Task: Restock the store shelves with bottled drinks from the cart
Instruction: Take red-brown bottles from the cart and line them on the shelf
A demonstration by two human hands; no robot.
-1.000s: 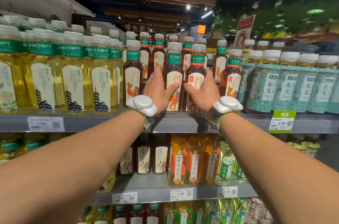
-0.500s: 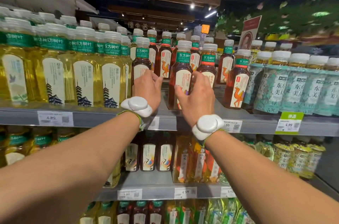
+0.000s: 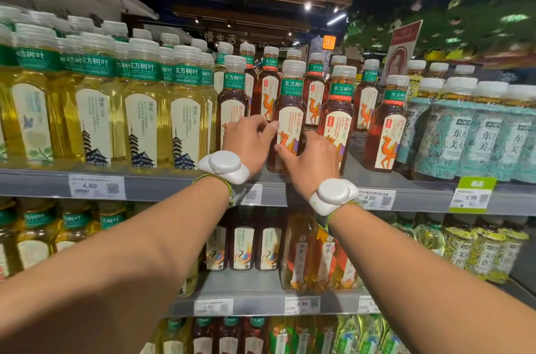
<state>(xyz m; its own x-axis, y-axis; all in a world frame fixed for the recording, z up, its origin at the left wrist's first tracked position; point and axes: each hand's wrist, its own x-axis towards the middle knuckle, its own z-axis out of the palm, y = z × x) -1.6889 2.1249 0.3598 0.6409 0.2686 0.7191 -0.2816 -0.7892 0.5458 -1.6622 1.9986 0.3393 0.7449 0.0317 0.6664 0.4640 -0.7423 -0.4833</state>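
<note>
At frame centre, the right grip [image 3: 311,158] curled round a dark tea bottle [image 3: 290,104] standing at the front of the upper shelf [image 3: 174,186], thumb on its label. The left grip [image 3: 248,140], fingers curled, touched that bottle's left side with its thumb; whether it held anything was unclear. Yellow tea bottles [image 3: 142,110] filled the left, teal-wrapped bottles [image 3: 464,136] the right. White bands [image 3: 223,165] sat on both wrists.

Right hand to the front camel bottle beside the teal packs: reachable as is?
Likely yes. That camel bottle stands at the shelf front, nothing before it, one bottle over from the right hand. The hand seems to grip the middle bottle, so it must let go first.
</note>
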